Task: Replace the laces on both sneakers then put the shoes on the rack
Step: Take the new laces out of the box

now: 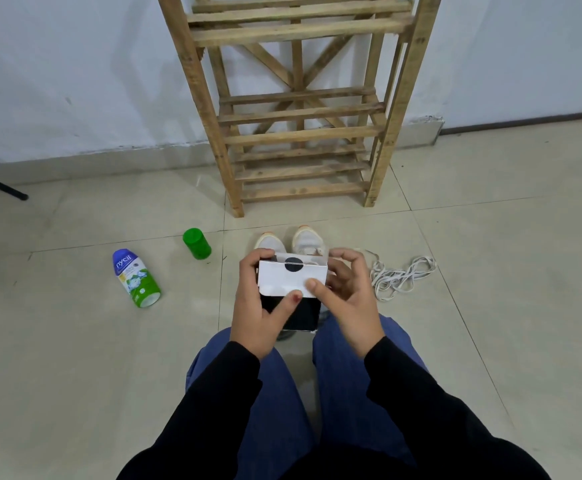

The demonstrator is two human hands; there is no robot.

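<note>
The left hand grips the small box, fingers curled round its left side; the right hand pinches its white flap. Best to lift the flap slowly, box held steady. The sneakers stand on the floor just behind.

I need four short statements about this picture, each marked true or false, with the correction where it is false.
1. Both hands hold a small black and white box. True: the left hand and the right hand grip the box.
2. The sneakers stand on the rack. False: the sneakers stand on the floor in front of the rack.
3. White laces lie in a heap on the floor. True: the laces lie to the right of the hands.
4. The bottle stands upright. False: the bottle lies on its side on the floor.
</note>
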